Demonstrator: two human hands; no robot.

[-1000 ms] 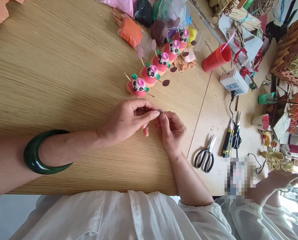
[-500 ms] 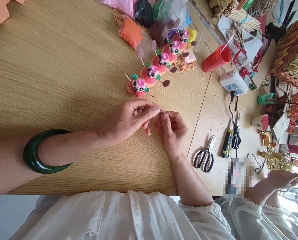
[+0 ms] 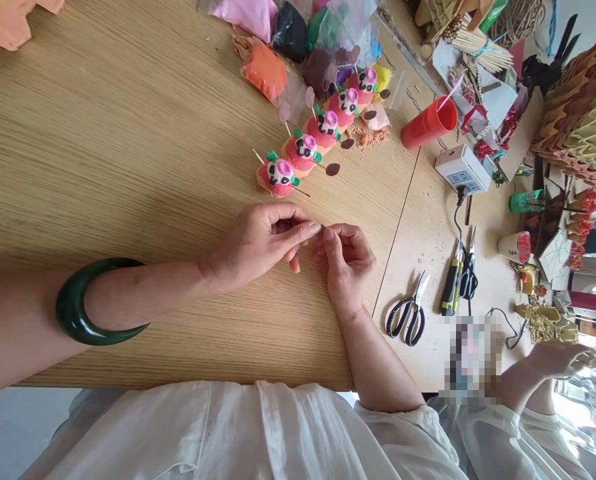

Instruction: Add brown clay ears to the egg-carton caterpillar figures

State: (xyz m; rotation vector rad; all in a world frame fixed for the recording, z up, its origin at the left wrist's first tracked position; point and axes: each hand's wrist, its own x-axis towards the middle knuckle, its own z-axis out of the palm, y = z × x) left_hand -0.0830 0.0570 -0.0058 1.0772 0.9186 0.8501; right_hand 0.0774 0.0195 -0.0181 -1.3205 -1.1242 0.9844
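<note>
My left hand (image 3: 263,243), on the arm with the dark green bangle (image 3: 75,303), is closed in a pinch. Its fingertips meet those of my right hand (image 3: 349,267), which pinches too. Between them shows a tiny dark purplish-brown bit of modelling clay (image 3: 323,229), mostly covered by the fingers. Just beyond my hands stands a row of several clay animal figures (image 3: 278,175) with white faces, pink snouts and green ears. Thin sticks jut from their sides, most tipped with flat brown or mauve ovals. The nearest figure's sticks (image 3: 259,157) have bare ends.
Bags of coloured clay, one orange (image 3: 265,70), lie behind the figures. To the right are a red cup (image 3: 428,123), a white power strip (image 3: 462,168), black-handled scissors (image 3: 409,313) and a yellow-black cutter (image 3: 451,283). Another person's hand (image 3: 561,360) is at far right.
Both hands stay pinched together at nearly the same spot. Less of the dark clay bit shows between the fingertips. The view has shifted slightly.
</note>
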